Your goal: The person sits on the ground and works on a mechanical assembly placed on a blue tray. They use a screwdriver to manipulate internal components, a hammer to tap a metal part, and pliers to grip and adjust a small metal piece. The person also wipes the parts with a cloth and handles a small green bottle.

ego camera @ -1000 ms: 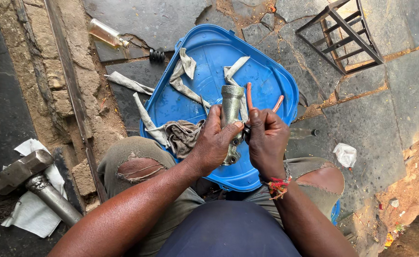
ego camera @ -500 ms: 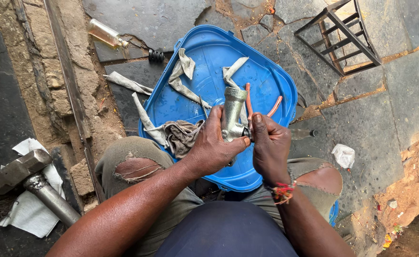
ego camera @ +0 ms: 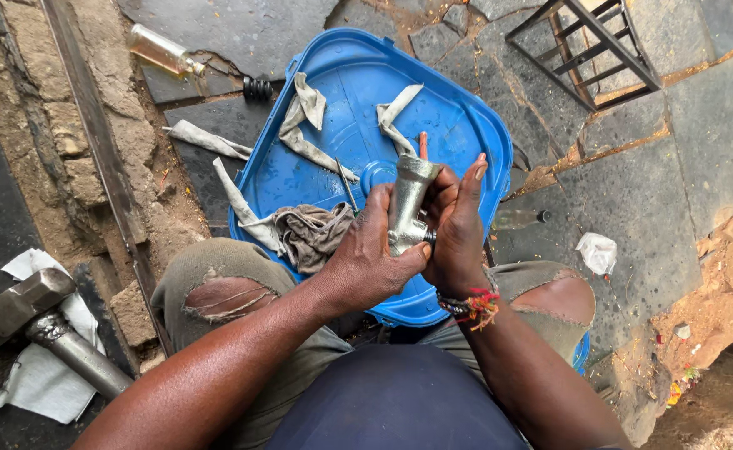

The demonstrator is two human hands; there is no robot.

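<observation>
On the stone floor [ego camera: 700,167] lie a blue lid [ego camera: 458,125], bottle [ego camera: 162,52], sledgehammer [ego camera: 41,321] and metal stool [ego camera: 587,46].

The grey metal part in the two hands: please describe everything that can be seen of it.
The grey tubular metal part looks like dull cast metal, with a wider open mouth at its top end and a narrower body below. It stands roughly upright, slightly tilted, above the blue plastic lid. The left hand wraps its lower body from the left; the right hand presses against its right side, fingers extended upward. A small dark stub sticks out near its lower right. Its bottom end is hidden by the hands.
</observation>
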